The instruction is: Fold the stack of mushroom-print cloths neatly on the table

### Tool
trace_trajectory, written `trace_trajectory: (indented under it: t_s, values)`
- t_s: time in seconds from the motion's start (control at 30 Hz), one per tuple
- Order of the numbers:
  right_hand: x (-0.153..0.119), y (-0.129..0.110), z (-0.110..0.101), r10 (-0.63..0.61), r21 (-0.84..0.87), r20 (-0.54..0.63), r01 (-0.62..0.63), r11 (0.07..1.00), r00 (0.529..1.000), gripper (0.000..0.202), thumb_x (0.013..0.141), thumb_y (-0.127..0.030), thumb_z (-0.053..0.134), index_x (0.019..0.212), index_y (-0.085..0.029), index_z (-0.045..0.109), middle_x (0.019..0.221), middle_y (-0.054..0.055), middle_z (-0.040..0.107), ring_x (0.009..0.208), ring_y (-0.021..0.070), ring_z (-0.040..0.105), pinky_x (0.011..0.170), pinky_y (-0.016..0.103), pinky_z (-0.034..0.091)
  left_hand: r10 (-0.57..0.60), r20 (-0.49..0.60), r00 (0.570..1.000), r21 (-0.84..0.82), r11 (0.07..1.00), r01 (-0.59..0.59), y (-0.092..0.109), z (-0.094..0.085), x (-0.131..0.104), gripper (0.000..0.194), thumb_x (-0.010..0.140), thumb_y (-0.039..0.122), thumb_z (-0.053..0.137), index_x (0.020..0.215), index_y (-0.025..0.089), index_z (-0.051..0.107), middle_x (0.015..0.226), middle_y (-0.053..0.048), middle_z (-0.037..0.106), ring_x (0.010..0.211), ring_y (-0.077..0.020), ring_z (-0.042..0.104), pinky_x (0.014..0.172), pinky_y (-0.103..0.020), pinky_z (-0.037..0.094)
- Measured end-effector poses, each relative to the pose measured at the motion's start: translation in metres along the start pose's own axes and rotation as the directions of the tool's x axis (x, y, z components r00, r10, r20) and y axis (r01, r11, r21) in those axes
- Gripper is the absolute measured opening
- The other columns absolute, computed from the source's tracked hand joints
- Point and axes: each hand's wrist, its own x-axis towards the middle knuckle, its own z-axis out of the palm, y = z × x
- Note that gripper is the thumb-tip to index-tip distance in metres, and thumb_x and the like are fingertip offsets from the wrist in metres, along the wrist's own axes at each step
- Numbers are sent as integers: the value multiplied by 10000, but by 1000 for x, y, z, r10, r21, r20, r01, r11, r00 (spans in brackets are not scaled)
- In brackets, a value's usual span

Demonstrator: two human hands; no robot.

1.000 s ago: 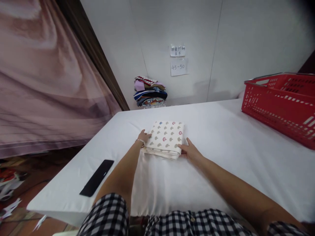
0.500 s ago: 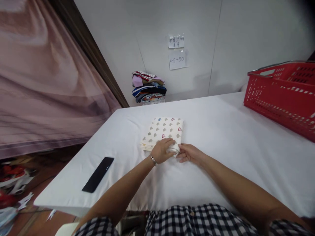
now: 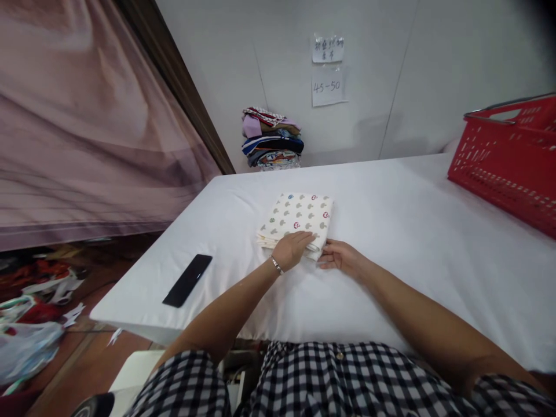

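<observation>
Black-and-white checks cover the wearer's shirt (image 3: 343,376), nearest of all, at six o'clock on a dial centred on the folded cloth (image 3: 299,211). Out at eight o'clock, down on the floor, lies a pale plastic bag (image 3: 28,347); also at eight but closer in, a flat black slab (image 3: 187,281) rests on the white-draped surface (image 3: 391,231).

The left hand (image 3: 293,250), with a bracelet (image 3: 277,264) at its wrist, lies at six o'clock over the cloth's near edge, its fingers nearly straight and close together on top; its thumb is hard to make out, so I cannot tell whether it grips. Between four and five o'clock, the right hand (image 3: 343,258) touches the near right corner with its fingers half bent and slightly parted; whether they pinch the corner I cannot tell. The cloth itself, cream with small mushroom-like prints, sits on the surface in stacked layers, between the slab and a red basket (image 3: 508,168) at two to three o'clock.

Farther off, a pink curtain (image 3: 87,127) hangs at ten, a pile of folded fabrics (image 3: 273,142) stands just before twelve, and two paper sheets (image 3: 329,87) hang on the wall (image 3: 369,35) just past twelve
</observation>
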Motion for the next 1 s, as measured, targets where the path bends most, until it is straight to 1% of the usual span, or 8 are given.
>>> trace_trajectory:
  t_s: [0.13, 0.27, 0.47, 0.67, 0.77, 0.87, 0.93, 1.0]
  values:
    - [-2, -1, 2, 8, -25, -31, -9, 1000, 999, 315, 810, -192, 578, 1122, -154, 572, 969, 109, 688, 772, 174, 675, 651, 293, 574, -13, -6, 1000, -26, 1000, 13, -3, 0, -4, 375, 861, 99, 376, 1168, 196, 568, 1245, -60, 588, 1202, -185, 497, 990, -397, 433]
    - [-4, -4, 3, 33, -85, -75, -40, 996, 997, 309, 823, -239, 608, 1121, -164, 574, 981, 108, 687, 774, 175, 671, 612, 280, 578, 3, 21, 1000, -70, 998, -2, 2, 6, -10, 412, 843, 89, 372, 1208, 182, 538, 1271, -59, 567, 1227, -181, 473, 1011, -408, 419]
    - [-7, -10, 3, 5, -107, -93, -15, 994, 996, 325, 808, -247, 641, 1116, -160, 584, 1001, 106, 682, 772, 171, 671, 615, 270, 582, -71, -37, 997, -61, 996, 69, 12, 15, -10, 416, 842, 108, 404, 1232, 201, 515, 1271, -51, 567, 1205, -182, 492, 1021, -390, 407]
    - [-4, -6, 0, 24, -128, -132, -41, 991, 991, 329, 821, -320, 627, 1094, -139, 597, 954, 125, 690, 743, 178, 676, 566, 263, 580, -9, -53, 999, -65, 998, 5, 11, 20, -10, 349, 859, 141, 400, 1174, 177, 547, 1220, -74, 600, 1179, -200, 508, 1000, -411, 414]
    - [-1, -1, 0, 11, -162, -187, -41, 986, 982, 405, 798, -369, 650, 1138, -163, 572, 960, 116, 688, 730, 179, 677, 522, 250, 576, -14, -48, 999, -77, 997, 10, 14, 18, -11, 403, 845, 124, 390, 1230, 174, 498, 1266, -80, 565, 1199, -193, 485, 1004, -404, 405]
    - [0, 4, 2, -44, -237, -255, -18, 971, 966, 541, 752, -404, 690, 1224, -203, 516, 975, 99, 682, 721, 187, 675, 498, 262, 579, -61, -36, 997, -58, 997, 59, 17, 14, -13, 491, 815, 107, 401, 1301, 170, 426, 1308, -88, 525, 1220, -196, 457, 1015, -411, 384]
    - [1, 7, 3, -75, -273, -303, -11, 962, 950, 685, 724, -397, 717, 1319, -223, 427, 962, 90, 681, 715, 196, 674, 492, 279, 583, -122, -40, 992, -39, 992, 121, 15, 12, -15, 539, 792, 105, 418, 1327, 166, 394, 1309, -103, 518, 1232, -210, 442, 1024, -434, 365]
    - [1, 9, 5, -83, -278, -340, -15, 961, 937, 853, 714, -369, 728, 1419, -233, 268, 943, 82, 680, 704, 200, 674, 491, 293, 587, -191, -54, 980, -16, 982, 190, 12, 12, -18, 567, 771, 106, 439, 1333, 162, 387, 1296, -116, 525, 1240, -226, 431, 1038, -457, 341]
